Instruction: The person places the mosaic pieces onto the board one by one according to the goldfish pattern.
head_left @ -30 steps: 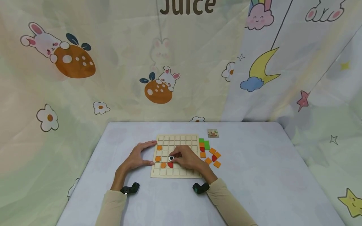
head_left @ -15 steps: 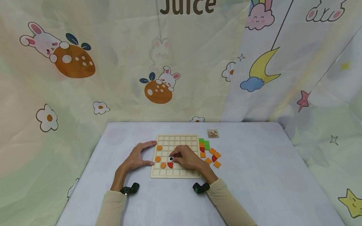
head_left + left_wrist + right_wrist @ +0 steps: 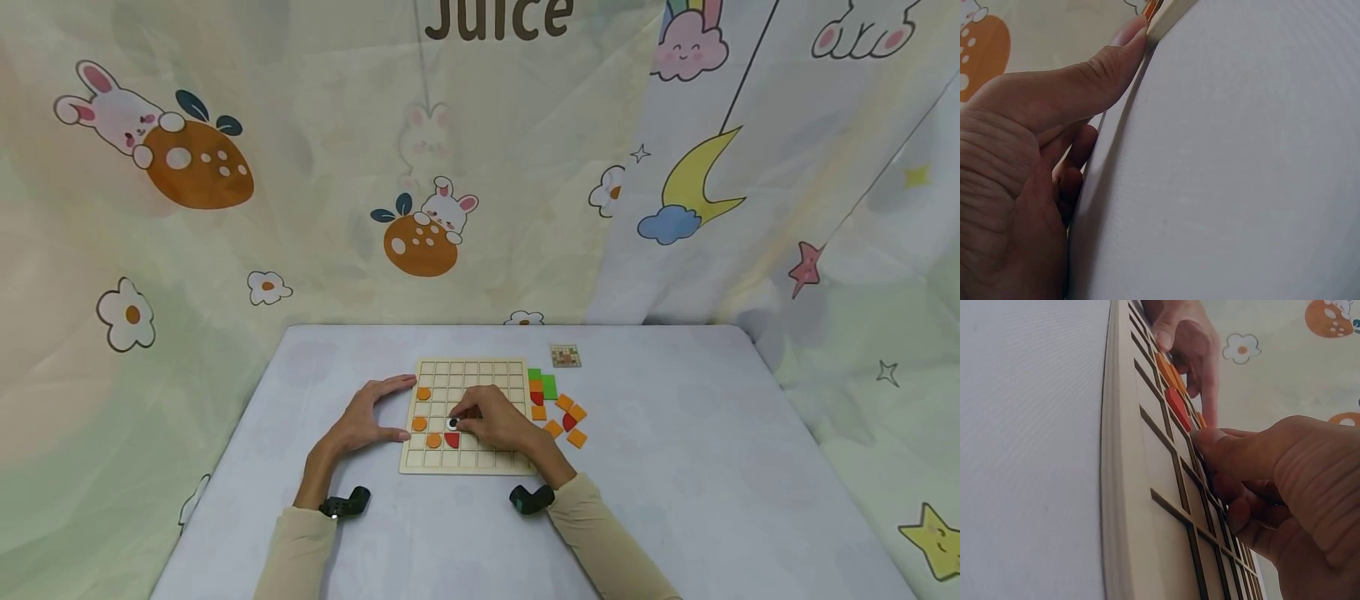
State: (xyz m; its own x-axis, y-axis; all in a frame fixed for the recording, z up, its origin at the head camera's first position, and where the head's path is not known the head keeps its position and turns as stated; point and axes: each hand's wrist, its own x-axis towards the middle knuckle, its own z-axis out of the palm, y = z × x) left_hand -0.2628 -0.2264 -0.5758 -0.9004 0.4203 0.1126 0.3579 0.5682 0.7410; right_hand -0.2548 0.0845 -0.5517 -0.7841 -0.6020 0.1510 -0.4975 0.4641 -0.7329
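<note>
A pale wooden grid board lies on the table. My left hand rests at its left edge, thumb and fingers spread and touching the side. Over the board, my right hand pinches a small white disc with a black centre between thumb and fingertips, down in a cell. Just below that disc sits a red quarter-round tile, with an orange round tile to its left. Two more orange rounds lie in the left column. In the right wrist view, the right fingers hide the disc beyond the red tile.
Right of the board lie loose tiles: a green tile, several orange squares and red quarter-rounds. A small patterned picture card lies behind them. A printed cloth backdrop hangs behind the table.
The white disc has shifted slightly toward the person, settling lower in its cell under the right fingertips. The left hand has stayed at the board's edge.
</note>
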